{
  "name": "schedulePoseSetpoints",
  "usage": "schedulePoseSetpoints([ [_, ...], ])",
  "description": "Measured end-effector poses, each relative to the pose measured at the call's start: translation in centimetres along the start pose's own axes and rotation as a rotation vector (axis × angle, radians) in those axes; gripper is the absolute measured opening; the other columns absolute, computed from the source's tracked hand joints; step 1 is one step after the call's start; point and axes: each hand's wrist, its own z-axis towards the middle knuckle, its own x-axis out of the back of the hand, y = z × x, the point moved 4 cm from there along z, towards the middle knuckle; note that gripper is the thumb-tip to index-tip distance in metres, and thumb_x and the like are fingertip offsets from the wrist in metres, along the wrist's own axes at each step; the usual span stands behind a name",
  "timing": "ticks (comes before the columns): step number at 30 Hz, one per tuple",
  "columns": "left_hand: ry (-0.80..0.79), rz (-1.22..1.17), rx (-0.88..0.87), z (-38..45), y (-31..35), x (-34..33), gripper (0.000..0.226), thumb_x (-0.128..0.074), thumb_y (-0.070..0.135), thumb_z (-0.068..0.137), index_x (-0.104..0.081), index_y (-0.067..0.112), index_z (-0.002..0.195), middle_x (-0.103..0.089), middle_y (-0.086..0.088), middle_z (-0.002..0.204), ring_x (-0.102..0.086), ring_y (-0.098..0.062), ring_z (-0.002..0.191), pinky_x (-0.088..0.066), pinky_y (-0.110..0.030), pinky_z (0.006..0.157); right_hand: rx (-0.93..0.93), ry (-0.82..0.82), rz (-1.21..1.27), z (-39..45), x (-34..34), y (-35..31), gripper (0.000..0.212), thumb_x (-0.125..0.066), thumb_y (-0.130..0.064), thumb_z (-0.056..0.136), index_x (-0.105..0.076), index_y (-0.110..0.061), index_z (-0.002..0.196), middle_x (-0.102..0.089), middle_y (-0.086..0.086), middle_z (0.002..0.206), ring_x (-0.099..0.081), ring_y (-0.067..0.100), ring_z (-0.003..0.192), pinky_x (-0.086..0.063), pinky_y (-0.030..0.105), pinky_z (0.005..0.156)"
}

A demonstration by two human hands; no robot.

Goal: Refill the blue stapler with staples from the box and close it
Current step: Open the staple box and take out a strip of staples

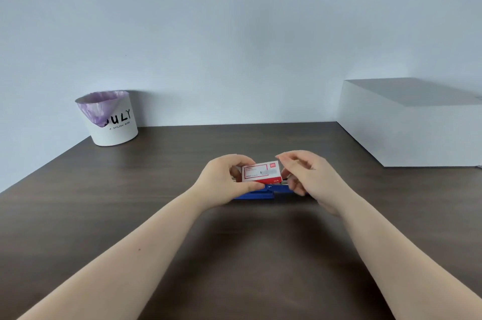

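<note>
A small red and white staple box (261, 172) is held a little above the table, its label side facing me. My left hand (224, 182) grips its left end between thumb and fingers. My right hand (305, 176) touches the box's right end with curled fingers; whether it pinches anything is hidden. Right below the box lies the blue stapler (257, 193) on the dark wooden table (156, 189). Both hands cover much of the stapler, and I cannot tell whether it is open.
A white bin (110, 120) with a purple liner stands at the back left near the wall. A large white box (409, 124) sits at the back right.
</note>
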Motion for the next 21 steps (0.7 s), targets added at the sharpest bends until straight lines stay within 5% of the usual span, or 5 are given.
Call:
schedulePoseSetpoints([
  [4,-0.011,-0.047,0.012,0.0,-0.3,-0.3,0.046,-0.082,0.038,0.064,-0.066,0.027,0.106,-0.071,0.01,0.101,-0.066,-0.008,0.09,-0.056,-0.027,0.079,-0.111,-0.156,0.16,-0.5,-1.8,0.6,0.025,-0.052,-0.028,0.094,-0.065,-0.014,0.11,-0.067,0.01,0.087,-0.053,0.013,0.059,-0.042,0.02,0.046],
  [13,-0.003,-0.2,0.04,0.1,-0.1,1.0,0.042,-0.082,0.031,0.067,-0.066,0.025,0.106,-0.073,0.005,0.097,-0.068,-0.011,0.088,-0.057,-0.022,0.078,-0.175,-0.19,0.572,-0.4,-2.4,0.8,0.024,-0.053,-0.023,0.092,-0.068,-0.015,0.109,-0.074,0.006,0.089,-0.063,0.011,0.06,-0.053,0.018,0.051],
  [21,0.017,-0.319,0.066,-0.2,-1.1,1.0,0.04,-0.083,0.026,0.066,-0.068,0.022,0.103,-0.075,0.003,0.094,-0.068,-0.013,0.084,-0.052,-0.018,0.065,-0.176,-0.234,0.648,-0.3,-2.5,1.1,0.024,-0.052,-0.014,0.092,-0.069,-0.014,0.11,-0.074,0.012,0.098,-0.067,0.014,0.066,-0.056,0.021,0.055],
])
